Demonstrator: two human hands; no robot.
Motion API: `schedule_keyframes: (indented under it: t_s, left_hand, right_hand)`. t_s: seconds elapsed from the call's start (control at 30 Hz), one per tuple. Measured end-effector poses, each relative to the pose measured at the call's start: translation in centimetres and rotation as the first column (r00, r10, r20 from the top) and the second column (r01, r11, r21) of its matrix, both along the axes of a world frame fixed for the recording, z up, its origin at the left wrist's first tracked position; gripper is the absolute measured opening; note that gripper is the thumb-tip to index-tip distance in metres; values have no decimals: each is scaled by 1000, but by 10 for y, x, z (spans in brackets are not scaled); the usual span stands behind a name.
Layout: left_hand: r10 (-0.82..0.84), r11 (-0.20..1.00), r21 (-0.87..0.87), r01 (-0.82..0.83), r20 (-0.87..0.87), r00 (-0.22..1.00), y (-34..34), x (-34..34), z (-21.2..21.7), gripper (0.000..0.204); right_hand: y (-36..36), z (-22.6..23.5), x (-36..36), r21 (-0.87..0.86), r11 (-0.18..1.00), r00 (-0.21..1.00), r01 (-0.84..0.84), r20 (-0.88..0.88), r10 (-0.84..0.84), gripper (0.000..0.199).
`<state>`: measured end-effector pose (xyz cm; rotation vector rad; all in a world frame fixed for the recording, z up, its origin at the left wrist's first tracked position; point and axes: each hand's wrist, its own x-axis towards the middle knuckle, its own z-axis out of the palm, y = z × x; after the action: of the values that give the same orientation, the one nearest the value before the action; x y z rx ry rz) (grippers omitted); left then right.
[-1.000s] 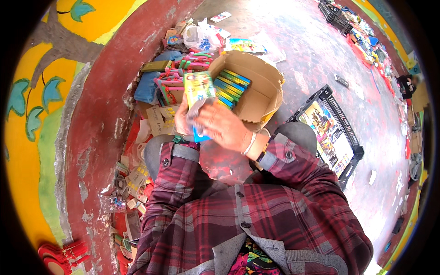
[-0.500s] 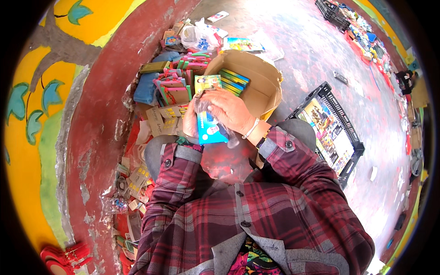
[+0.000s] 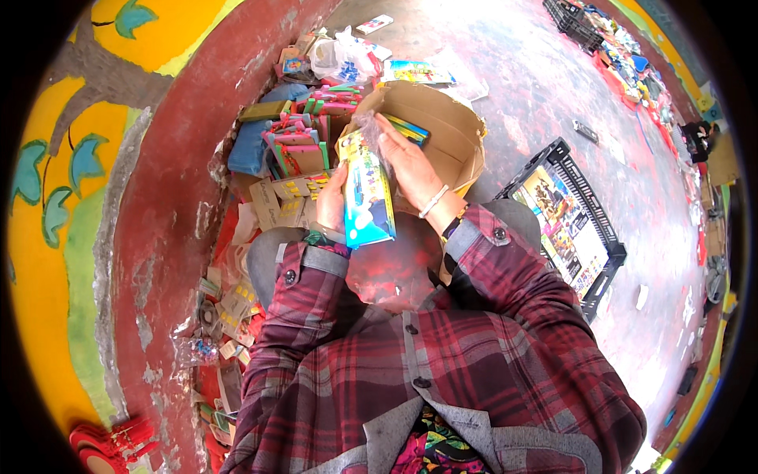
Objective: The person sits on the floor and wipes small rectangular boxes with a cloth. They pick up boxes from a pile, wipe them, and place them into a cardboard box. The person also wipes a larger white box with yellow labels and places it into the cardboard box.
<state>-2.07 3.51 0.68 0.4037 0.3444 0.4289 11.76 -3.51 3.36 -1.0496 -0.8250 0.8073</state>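
Observation:
A flat, long box [image 3: 368, 193] in blue and yellow stands tilted in front of me, over the near edge of the cardboard carton. My left hand [image 3: 332, 197] grips it along its left side. On the box's upper right side lies my right hand [image 3: 412, 167], its fingers stretched and close together. Under those fingertips is a crumpled, greyish, see-through wrap [image 3: 368, 126], pressed against the box's top end. Inside the open cardboard carton [image 3: 446, 134] behind the hands, several similar boxes [image 3: 412, 130] in yellow and blue are partly hidden by the right hand.
Left of the carton are stacked pink and green framed items [image 3: 300, 150] and opened small cardboard boxes [image 3: 288, 197], against a red wall [image 3: 178, 197]. A white plastic bag [image 3: 343, 59] lies behind. On my right, a black crate [image 3: 564, 221] sits on the floor with a printed sheet.
My right hand has slid away up the box to its upper right, carrying the wrap with it. More of the box's printed face now shows.

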Motion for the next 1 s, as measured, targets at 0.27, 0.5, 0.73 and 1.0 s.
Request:
schedule_keyframes:
  t_s: [0.27, 0.5, 0.73, 1.0]
  left_hand:
    - [196, 975, -114, -191, 39, 980, 29, -10, -11, 43]
    - [169, 983, -88, -160, 101, 980, 36, -15, -17, 48]
    - [-25, 998, 56, 14, 207, 978, 24, -13, -33, 40]
    - [-74, 980, -144, 140, 392, 917, 15, -8, -13, 42]
  right_hand:
    - [-25, 16, -31, -12, 982, 919, -190, 349, 182, 40]
    - [-37, 31, -40, 140, 965, 796, -221, 598, 96, 34]
    - [-35, 27, -44, 321, 946, 363, -50, 888, -282, 33]
    - [-35, 38, -39, 62, 990, 857, 127, 495, -141, 14]
